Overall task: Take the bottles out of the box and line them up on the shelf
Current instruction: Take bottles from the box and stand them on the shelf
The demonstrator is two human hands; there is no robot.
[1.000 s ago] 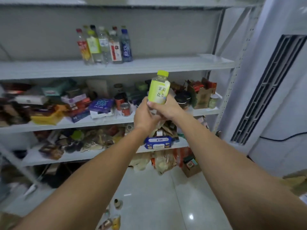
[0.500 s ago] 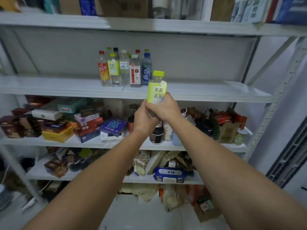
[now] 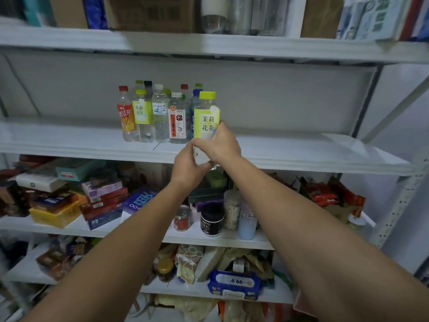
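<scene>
White shelf [image 3: 69, 140], bottles [image 3: 160, 119] clustered upright, left-centre

- The left hand [image 3: 188, 169] and right hand [image 3: 222, 145] were bare.
- The left forearm [image 3: 130, 240] and right forearm [image 3: 290, 217] were bare along their whole visible length, wrists included.

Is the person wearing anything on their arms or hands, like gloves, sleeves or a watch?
No. The left forearm and right forearm are bare to the picture's edge, no sleeve in view. The left hand and right hand are ungloved, and no watch, bracelet or ring shows.
</scene>
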